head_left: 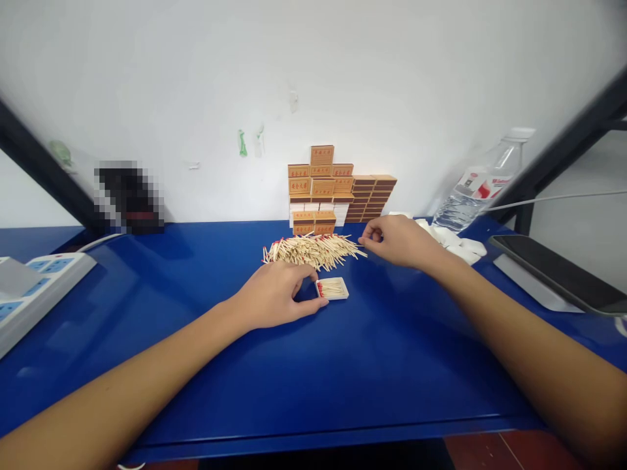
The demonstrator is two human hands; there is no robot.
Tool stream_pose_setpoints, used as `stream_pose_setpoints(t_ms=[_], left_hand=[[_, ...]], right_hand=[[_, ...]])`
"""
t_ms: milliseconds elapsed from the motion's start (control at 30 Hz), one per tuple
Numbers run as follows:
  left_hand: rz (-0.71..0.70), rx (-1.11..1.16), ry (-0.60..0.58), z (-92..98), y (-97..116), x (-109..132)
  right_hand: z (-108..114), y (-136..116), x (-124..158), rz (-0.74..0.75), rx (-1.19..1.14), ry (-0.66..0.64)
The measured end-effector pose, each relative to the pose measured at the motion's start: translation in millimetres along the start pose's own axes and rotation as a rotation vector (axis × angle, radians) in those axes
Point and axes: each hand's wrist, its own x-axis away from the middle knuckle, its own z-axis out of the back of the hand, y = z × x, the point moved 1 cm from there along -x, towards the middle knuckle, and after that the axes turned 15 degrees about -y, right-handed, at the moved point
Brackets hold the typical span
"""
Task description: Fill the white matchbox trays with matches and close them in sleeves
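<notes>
1. Well, the left hand (274, 295) rests low, its thumb and forefinger parted just enough to clasp the left end of a small white tray (345, 288).
2. That tray lies in the middle of the blue surface (313, 378), holding a thin layer of matches (333, 287), their red heads toward the left.
3. The right hand (398, 240) is farther off and to the right, fingers curled and thumb drawn in near the forefinger; whether it has hold of a matchstick, I cannot tell.
4. Its fingertips are at the right end of a loose pile of matches (313, 249), which spreads just beyond the tray, many red heads showing at its left end.
5. Behind the pile stand matchboxes (321, 186) with orange labels, stepped up to a single box on top; to their right is a block of boxes (375, 199) with dark brown sides.
6. Far right, past the right hand, are some white pieces (460, 247) and a clear bottle (482, 183) with a white cap; nearer, a phone (563, 267) leans over a white block (531, 287).
7. At the left edge lies a white power strip (59, 277), and farther back a dark object (130, 196), blurred out, near the pale wall (220, 78).
</notes>
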Motion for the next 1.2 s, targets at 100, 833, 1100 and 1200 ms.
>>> stream_pose_setpoints(t_ms=[100, 833, 1100, 1200], left_hand=[[0.004, 0.0, -0.009, 0.6, 0.8, 0.6], [0.005, -0.016, 0.005, 1.0, -0.7, 0.6], [0.026, -0.013, 0.019, -1.0, -1.4, -0.1], [0.027, -0.014, 0.012, -1.1, -1.2, -0.5]], right_hand=[[-2.3, 5.9, -3.8, 0.022, -0.019, -0.09], [9.5, 10.6, 3.3, 0.155, -0.008, -0.165], [5.6, -47.0, 38.4, 0.487, -0.16, -0.288], [0.1, -57.0, 45.0, 0.517, -0.149, -0.307]])
